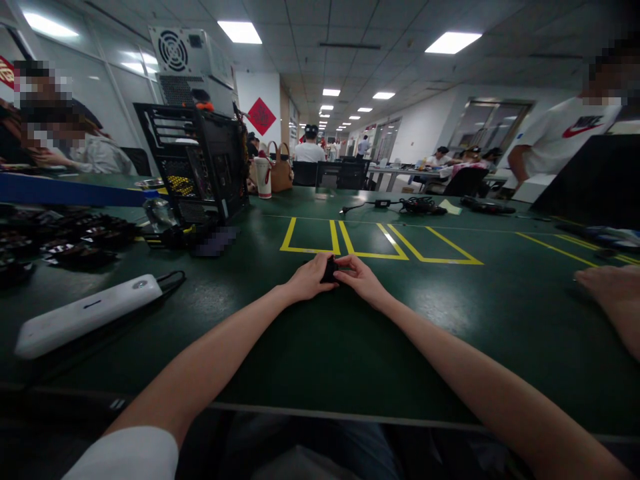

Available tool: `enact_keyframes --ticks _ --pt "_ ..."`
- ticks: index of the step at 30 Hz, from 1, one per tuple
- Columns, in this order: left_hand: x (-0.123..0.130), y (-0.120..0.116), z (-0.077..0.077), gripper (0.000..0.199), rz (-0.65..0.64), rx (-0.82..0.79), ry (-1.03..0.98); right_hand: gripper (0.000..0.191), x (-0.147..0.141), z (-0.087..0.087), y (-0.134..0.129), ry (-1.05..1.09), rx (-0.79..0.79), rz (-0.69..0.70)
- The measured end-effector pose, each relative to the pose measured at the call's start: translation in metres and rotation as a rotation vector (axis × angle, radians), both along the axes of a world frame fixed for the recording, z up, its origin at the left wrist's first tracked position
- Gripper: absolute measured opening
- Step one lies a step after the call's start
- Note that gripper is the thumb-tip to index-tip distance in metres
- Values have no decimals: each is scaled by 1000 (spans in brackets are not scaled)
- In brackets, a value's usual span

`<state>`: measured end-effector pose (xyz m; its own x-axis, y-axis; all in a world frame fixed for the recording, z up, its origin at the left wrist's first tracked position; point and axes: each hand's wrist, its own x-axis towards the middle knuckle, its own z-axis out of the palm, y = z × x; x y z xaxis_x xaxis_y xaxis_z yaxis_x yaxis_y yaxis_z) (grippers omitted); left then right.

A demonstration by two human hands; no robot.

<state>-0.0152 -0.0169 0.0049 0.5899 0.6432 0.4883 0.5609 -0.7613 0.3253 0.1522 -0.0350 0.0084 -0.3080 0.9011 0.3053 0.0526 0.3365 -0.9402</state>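
Observation:
A small black object [329, 269] is held between my two hands over the green table [325, 347], just in front of the yellow tape outlines [360, 255]. My left hand [311, 279] wraps round its left side, thumb toward me. On the other side, the fingertips of my right hand [356, 275] pinch its right edge. The object's details are too small and dark to make out.
A white power strip [90, 313] lies at the left, near several black parts [75, 240]. Behind them stands an open computer case [195, 160]. Black cables [420, 205] lie at the back. Another person's hand [613, 293] rests at the right edge.

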Motion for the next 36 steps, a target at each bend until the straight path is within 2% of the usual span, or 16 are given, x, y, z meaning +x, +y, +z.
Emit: enact_keyframes --ticks 7,15,22,28,31,36 --pt "-1 -1 2 59 -3 -1 15 34 4 0 0 4 -35 90" --pt "-1 0 1 59 -12 3 5 27 1 -3 1 5 21 15" --pt "-1 0 0 59 -6 18 9 32 3 -2 1 -3 10 98" --pt "-1 1 -1 60 -10 26 1 23 1 -4 1 4 39 25" --pt "-1 -1 0 59 -8 19 1 26 1 -3 1 -20 47 5" --pt "-1 -4 3 57 -4 10 4 32 4 -2 0 -48 22 66"
